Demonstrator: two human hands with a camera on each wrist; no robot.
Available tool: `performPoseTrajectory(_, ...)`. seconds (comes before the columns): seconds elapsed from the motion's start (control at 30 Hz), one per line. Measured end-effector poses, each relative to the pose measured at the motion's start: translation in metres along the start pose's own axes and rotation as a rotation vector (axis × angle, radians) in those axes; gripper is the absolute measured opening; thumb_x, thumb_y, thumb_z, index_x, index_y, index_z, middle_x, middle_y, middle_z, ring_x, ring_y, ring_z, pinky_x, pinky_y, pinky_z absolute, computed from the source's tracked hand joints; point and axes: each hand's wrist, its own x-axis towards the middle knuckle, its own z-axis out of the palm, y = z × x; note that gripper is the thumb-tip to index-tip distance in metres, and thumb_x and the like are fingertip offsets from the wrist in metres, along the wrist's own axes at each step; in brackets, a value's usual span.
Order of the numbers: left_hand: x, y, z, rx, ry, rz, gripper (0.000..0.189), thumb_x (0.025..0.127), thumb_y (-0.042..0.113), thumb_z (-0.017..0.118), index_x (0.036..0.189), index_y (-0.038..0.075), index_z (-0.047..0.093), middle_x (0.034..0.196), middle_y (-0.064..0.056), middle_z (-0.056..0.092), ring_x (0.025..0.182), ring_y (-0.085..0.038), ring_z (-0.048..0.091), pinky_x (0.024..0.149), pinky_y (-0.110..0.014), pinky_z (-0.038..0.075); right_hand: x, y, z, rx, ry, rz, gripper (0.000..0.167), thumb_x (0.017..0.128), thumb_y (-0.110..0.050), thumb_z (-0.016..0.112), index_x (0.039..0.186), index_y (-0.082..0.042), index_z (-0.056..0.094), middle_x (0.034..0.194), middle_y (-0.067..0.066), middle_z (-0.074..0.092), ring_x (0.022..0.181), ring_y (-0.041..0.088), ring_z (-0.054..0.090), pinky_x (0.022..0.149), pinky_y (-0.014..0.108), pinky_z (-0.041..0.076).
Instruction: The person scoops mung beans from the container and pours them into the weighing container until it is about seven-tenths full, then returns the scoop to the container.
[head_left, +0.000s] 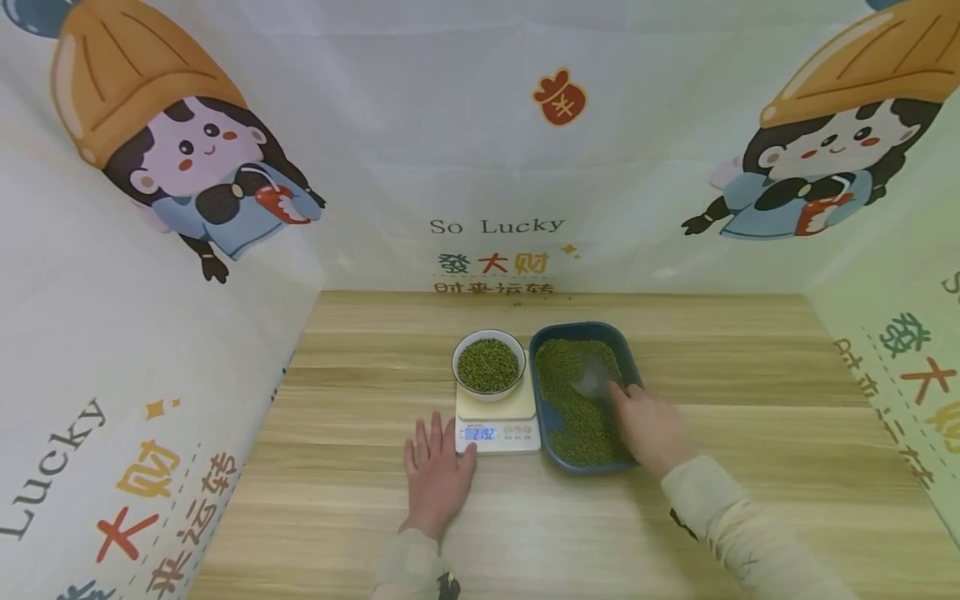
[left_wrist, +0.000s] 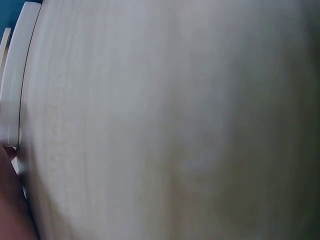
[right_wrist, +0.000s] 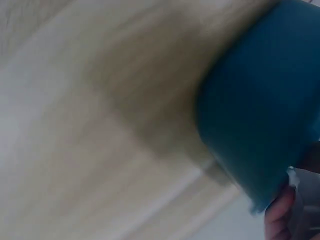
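My right hand [head_left: 652, 429] grips a greyish, see-through scoop [head_left: 594, 377] over the blue tub [head_left: 632, 354] of green mung beans [head_left: 588, 425]. In the right wrist view, fingers [right_wrist: 280, 210] curl by a pale grey piece at the tub's rim. My left hand [head_left: 438, 483] lies with spread fingers on the table, its thumb right at the lower left corner of a white kitchen scale [head_left: 491, 408]. On the scale stands a white bowl [head_left: 489, 395] with a dark rim, filled with mung beans [head_left: 487, 365]. The display appears to read 219.2.
The tub stands just right of the scale on a wood-grain table [head_left: 360, 392]. A pale printed cloth [head_left: 420, 125] hangs behind and along both sides. A few small dark specks lie at the table's back edge.
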Motion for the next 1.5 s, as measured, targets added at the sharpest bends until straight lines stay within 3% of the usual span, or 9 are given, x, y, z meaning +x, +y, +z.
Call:
performPoseTrajectory(0.2, 0.000, 0.003, 0.001, 0.009, 0.003, 0.008, 0.060, 0.093, 0.050, 0.026, 0.140, 0.013, 0.028, 0.149, -0.008, 0.008, 0.134, -0.032, -0.004, 0.104, -0.052, -0.005, -0.006, 0.004, 0.017, 0.107, 0.097, -0.001, 0.046, 0.073, -0.004, 0.066, 0.118, -0.006, 0.055, 0.077, 0.010, 0.057, 0.046, 0.016, 0.044, 0.034, 0.024, 0.034)
performPoseTrajectory(0.47, 0.001, 0.003, 0.000, 0.006, 0.029, 0.013, 0.060, 0.093, 0.049, 0.027, 0.139, 0.011, 0.030, 0.149, -0.009, 0.010, 0.134, -0.033, -0.002, 0.104, -0.053, -0.004, -0.002, -0.011, 0.027, 0.252, 0.004, 0.148, 0.046, 0.081, -0.015, 0.063, 0.125, -0.007, 0.051, 0.078, 0.009, 0.061, 0.045, 0.009, 0.041, 0.040, 0.025, 0.036)
performPoseTrajectory(0.67, 0.001, -0.003, 0.003, 0.025, 0.003, -0.007, 0.061, 0.093, 0.051, 0.023, 0.141, 0.014, 0.027, 0.149, -0.007, 0.006, 0.134, -0.031, -0.006, 0.104, -0.051, -0.006, -0.001, -0.016, 0.032, 0.266, 0.005, 0.193, 0.044, 0.081, -0.017, 0.060, 0.123, -0.007, 0.053, 0.059, -0.003, 0.048, 0.041, 0.008, 0.036, 0.035, 0.024, 0.031)
performPoseTrajectory(1.5, 0.002, -0.001, 0.005, 0.014, -0.001, 0.002, 0.062, 0.092, 0.052, 0.023, 0.141, 0.014, 0.026, 0.149, -0.007, 0.006, 0.134, -0.031, -0.006, 0.103, -0.052, -0.007, -0.007, -0.012, 0.037, 0.297, 0.127, 0.173, 0.043, 0.078, -0.017, 0.060, 0.120, -0.007, 0.056, 0.062, 0.001, 0.053, 0.040, 0.007, 0.035, 0.035, 0.022, 0.030)
